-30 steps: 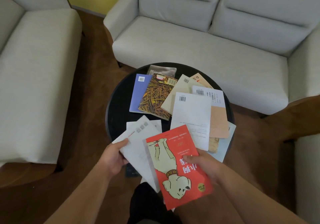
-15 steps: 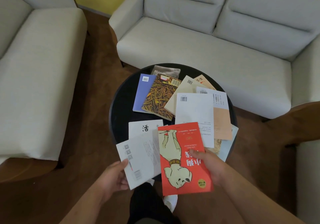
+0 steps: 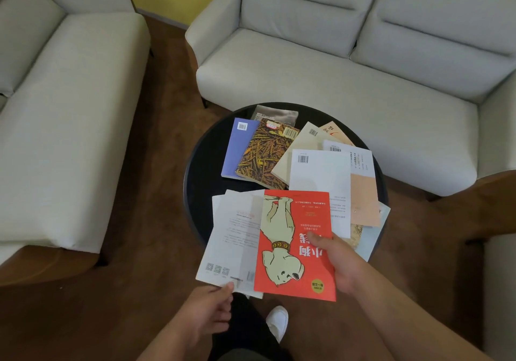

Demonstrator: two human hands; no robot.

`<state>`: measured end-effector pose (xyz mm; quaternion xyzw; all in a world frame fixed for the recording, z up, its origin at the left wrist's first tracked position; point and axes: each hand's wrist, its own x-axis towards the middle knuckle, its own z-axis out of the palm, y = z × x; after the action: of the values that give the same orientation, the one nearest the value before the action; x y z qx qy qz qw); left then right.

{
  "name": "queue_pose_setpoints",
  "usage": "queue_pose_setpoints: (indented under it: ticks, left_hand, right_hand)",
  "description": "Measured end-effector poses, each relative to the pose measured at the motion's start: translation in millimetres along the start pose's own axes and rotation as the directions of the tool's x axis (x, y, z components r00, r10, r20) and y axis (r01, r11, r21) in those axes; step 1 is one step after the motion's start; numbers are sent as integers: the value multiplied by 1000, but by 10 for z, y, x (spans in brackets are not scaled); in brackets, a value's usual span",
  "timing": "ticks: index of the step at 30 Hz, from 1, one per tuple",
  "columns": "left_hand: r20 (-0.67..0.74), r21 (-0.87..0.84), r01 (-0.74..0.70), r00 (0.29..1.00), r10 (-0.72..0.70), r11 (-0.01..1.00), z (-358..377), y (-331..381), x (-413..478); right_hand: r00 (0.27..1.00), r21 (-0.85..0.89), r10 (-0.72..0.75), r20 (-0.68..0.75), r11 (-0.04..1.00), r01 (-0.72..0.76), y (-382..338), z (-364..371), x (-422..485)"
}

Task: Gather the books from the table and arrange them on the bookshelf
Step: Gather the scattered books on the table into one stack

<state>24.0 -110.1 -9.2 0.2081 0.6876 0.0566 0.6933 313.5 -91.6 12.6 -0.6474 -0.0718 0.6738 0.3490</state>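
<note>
A pale grey fabric sofa (image 3: 69,126) is seen at the far left, standing on the brown wooden floor (image 3: 139,249). Nearer the middle, the left hand (image 3: 208,309) is closed in a pinch on the near corner of a white paperback book with QR codes on its back cover (image 3: 233,237), which is held tilted over the near edge of the round black worktop (image 3: 203,165). Another white book (image 3: 216,203) shows only as a margin behind it. Further back on the worktop, a blue-violet book (image 3: 236,148) lies partly under a book with a brown and gold wheat-patterned cover (image 3: 265,156), and a dark grey book (image 3: 275,115) lies beyond them. Just right of the white paperback and overlapping it, a red book with a cream dog drawn on its cover (image 3: 296,244) is gripped at its right edge by the right hand (image 3: 339,261), thumb on top. Behind it, a plain white book with a barcode (image 3: 321,182) overlaps a cream book (image 3: 296,154), an orange-and-white book (image 3: 363,193) and others fanned toward the worktop's right rim. A second pale grey two-seat sofa (image 3: 349,61) stands behind the worktop.
</note>
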Motion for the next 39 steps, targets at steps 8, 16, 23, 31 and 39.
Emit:
queue_pose_setpoints:
  ticks: [8,16,23,31,39]
  left_hand:
    - [-404,562,-207,776,484,801,-331,521,231]
    - [-169,660,-263,861,480,704,-112,620,413]
    - [19,563,-310,931,364,766,-214,891,493]
    - [-4,-105,-308,951,309,946,-50,836,498]
    - [-152,-106,-310,944,292,945,-93,584,392]
  right_hand:
    - [1000,-105,-1,17,994,3,70,230,101]
    - [1000,-215,-22,3,976,23,178,550,253]
    - [1000,-426,20,24,905,-8,192,944,479]
    - [1000,-362,-16,-10,932,12,264,882,531]
    - [989,-540,-38,143,834,111,148,821,532]
